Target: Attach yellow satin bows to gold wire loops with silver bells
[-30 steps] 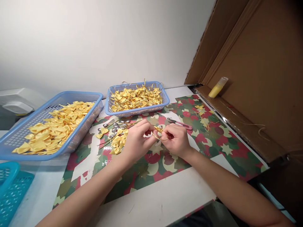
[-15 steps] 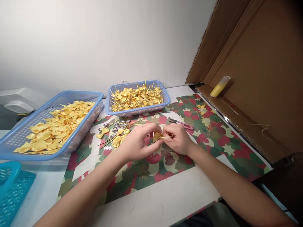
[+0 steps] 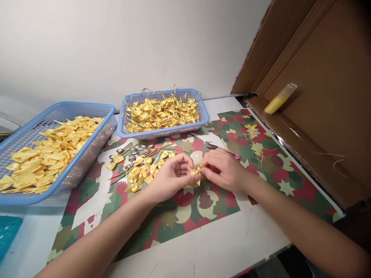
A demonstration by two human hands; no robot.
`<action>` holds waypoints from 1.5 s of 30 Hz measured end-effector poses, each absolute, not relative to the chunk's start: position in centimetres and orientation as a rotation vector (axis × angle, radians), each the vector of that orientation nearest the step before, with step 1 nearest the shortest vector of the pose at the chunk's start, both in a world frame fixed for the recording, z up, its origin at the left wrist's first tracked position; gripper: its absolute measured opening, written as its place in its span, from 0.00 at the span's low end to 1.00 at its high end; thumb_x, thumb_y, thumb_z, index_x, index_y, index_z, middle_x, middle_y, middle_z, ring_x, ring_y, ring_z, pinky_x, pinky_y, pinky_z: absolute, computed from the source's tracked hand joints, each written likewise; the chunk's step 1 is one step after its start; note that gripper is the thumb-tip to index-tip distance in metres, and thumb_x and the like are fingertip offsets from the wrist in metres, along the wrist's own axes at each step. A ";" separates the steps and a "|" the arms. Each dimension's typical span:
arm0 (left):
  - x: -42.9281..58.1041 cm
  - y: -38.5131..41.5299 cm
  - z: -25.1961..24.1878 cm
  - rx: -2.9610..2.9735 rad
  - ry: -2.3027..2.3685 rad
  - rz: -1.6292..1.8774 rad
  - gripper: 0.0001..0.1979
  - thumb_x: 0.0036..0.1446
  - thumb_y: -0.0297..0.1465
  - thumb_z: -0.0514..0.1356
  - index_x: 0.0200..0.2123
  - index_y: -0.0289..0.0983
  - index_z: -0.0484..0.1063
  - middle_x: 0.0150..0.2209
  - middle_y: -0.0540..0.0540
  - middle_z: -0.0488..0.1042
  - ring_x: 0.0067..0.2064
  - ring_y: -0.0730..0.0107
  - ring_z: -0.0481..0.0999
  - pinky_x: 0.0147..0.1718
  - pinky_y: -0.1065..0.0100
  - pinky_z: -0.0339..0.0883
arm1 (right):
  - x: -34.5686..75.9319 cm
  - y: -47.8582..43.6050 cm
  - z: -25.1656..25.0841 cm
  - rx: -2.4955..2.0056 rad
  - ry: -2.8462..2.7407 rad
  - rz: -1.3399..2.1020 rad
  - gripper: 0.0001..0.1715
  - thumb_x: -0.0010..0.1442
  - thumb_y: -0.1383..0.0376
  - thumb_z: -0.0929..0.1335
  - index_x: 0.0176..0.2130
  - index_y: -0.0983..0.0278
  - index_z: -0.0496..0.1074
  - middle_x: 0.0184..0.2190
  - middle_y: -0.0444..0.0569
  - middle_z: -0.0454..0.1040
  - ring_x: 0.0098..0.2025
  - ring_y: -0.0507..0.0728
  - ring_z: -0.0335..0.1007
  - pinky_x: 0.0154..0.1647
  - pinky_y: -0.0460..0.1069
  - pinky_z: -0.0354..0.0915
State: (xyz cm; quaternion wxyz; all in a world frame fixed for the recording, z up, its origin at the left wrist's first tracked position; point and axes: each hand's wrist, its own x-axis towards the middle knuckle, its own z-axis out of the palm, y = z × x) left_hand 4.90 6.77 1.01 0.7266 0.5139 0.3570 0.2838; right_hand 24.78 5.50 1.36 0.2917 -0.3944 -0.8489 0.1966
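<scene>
Between my two hands is a small yellow ribbon bow (image 3: 195, 177), partly hidden by the fingers. My left hand (image 3: 174, 173) pinches it between thumb and fingers. My right hand (image 3: 222, 168) is closed at the bow's right side, its fingertips at a small shiny spot I cannot make out well. Left of my left hand lie loose yellow bows (image 3: 139, 173), several silver bells (image 3: 133, 153) and gold cords (image 3: 121, 175). A pink-handled cutter (image 3: 232, 153) lies just behind my right hand, partly covered by it.
A blue basket (image 3: 139, 136) of bows with gold cords stands at the back. Another blue basket (image 3: 65, 184) of plain bows is at left, a teal basket (image 3: 10, 231) in front. A yellow-filled tube (image 3: 279, 100) leans by the cardboard (image 3: 321, 88). Thread scraps (image 3: 259, 148) lie right.
The bow has turned in my fingers, and the gold strand seen stretched toward my right hand no longer shows. The camera view has shifted slightly.
</scene>
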 end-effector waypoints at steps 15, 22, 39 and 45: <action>5.5 6.0 -0.8 1.037 0.814 0.756 0.14 0.49 0.31 0.70 0.41 0.37 0.78 0.24 0.52 0.71 0.24 0.77 0.68 0.23 0.74 0.68 | 29.6 6.1 -1.7 -1.816 -1.988 0.161 0.09 0.60 0.59 0.69 0.35 0.61 0.66 0.38 0.51 0.73 0.42 0.63 0.67 0.40 0.56 0.62; 5.6 6.1 -1.0 0.991 0.829 0.782 0.21 0.48 0.29 0.70 0.48 0.38 0.76 0.24 0.53 0.71 0.24 0.78 0.68 0.23 0.73 0.69 | 29.3 4.2 1.9 -1.418 -2.070 0.619 0.05 0.62 0.65 0.68 0.39 0.59 0.66 0.28 0.43 0.75 0.27 0.52 0.72 0.25 0.45 0.66; 6.0 5.5 -0.9 1.087 0.895 0.883 0.19 0.47 0.25 0.69 0.44 0.38 0.77 0.23 0.54 0.71 0.22 0.79 0.69 0.20 0.76 0.68 | 27.7 3.3 1.7 -1.159 -2.199 0.237 0.09 0.59 0.68 0.70 0.40 0.57 0.68 0.28 0.42 0.78 0.27 0.52 0.74 0.26 0.46 0.69; 6.1 5.2 -1.0 1.202 0.942 0.893 0.17 0.48 0.26 0.68 0.44 0.37 0.77 0.24 0.52 0.71 0.22 0.79 0.68 0.20 0.75 0.67 | 27.7 3.1 1.6 -1.150 -2.226 0.188 0.09 0.59 0.69 0.70 0.40 0.57 0.68 0.28 0.44 0.79 0.27 0.54 0.76 0.26 0.48 0.70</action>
